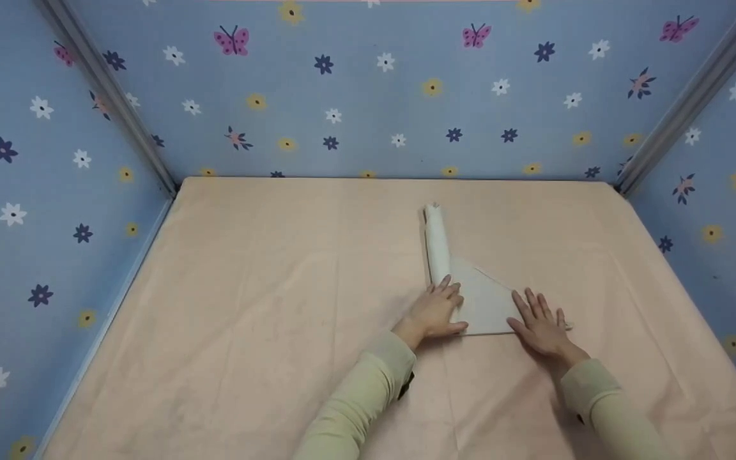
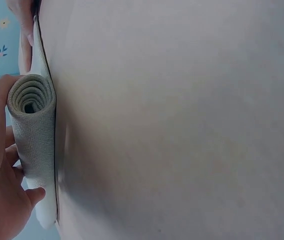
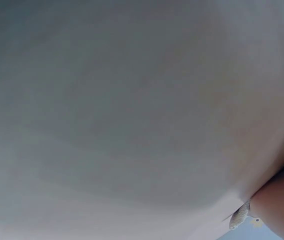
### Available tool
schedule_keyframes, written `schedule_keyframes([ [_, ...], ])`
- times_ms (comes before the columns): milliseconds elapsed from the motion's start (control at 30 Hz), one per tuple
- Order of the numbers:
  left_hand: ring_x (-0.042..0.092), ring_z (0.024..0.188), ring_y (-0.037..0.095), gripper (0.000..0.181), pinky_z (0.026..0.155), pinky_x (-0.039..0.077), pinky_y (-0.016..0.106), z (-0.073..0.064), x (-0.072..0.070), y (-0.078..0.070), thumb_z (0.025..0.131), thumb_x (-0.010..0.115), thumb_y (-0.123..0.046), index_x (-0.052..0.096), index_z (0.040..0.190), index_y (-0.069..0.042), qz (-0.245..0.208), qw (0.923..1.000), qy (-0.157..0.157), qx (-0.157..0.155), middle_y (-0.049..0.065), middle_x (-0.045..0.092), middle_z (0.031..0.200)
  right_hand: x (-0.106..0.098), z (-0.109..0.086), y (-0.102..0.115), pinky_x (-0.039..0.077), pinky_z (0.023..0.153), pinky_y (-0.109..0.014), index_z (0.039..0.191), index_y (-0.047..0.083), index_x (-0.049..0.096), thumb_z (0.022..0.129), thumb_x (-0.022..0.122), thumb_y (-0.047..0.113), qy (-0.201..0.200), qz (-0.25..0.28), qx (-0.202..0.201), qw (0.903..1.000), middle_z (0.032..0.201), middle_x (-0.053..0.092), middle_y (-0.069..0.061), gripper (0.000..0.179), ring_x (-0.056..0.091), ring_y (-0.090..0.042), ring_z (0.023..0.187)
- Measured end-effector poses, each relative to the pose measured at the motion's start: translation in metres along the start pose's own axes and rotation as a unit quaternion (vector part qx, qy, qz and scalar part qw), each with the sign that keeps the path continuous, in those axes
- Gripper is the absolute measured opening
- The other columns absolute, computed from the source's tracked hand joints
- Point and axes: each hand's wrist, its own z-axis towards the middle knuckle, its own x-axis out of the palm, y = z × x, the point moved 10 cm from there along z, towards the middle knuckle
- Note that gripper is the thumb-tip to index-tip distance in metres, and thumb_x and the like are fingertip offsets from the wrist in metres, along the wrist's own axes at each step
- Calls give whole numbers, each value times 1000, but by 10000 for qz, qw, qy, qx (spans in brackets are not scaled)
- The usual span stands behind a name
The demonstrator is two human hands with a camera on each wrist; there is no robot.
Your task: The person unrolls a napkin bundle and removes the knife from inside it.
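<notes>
A pale, textured cloth (image 1: 483, 300) lies on the table, partly rolled up. Its roll (image 1: 437, 239) runs away from me along the left side, while a flat, slanted flap spreads to the right. My left hand (image 1: 433, 313) rests on the near part of the roll with its thumb out over the flap. The left wrist view shows the roll's spiral end (image 2: 32, 95) with several layers. My right hand (image 1: 542, 326) lies with fingers spread on the flap's right corner, and a small pale end pokes out beside it. Only a blurred bit of that hand shows in the right wrist view.
A light peach cover (image 1: 227, 306) with faint creases spreads over the table. Blue panels (image 1: 368, 83) printed with flowers and butterflies stand at the back and both sides. Grey posts (image 1: 112, 96) mark the far corners.
</notes>
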Motion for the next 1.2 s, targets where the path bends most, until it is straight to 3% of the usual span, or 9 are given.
schedule_keyframes([
  [633,14,133,25,51,106,20,36,-8,-5,4,84,49,-51,53,118,-14,-231,9996,-159,63,6,30,141,0,-1,2,-13,94,-63,142,6,11,94,29,46,21,49,-21,10000,146,-3,-20,66,-7,-39,130],
  [1200,16,132,24,58,105,20,36,-14,-7,13,84,48,-52,47,127,-13,-420,9990,-135,14,5,29,142,-2,-1,2,-11,95,-63,142,6,12,93,30,45,-95,42,-7,9999,145,-1,-20,65,-6,-40,130],
])
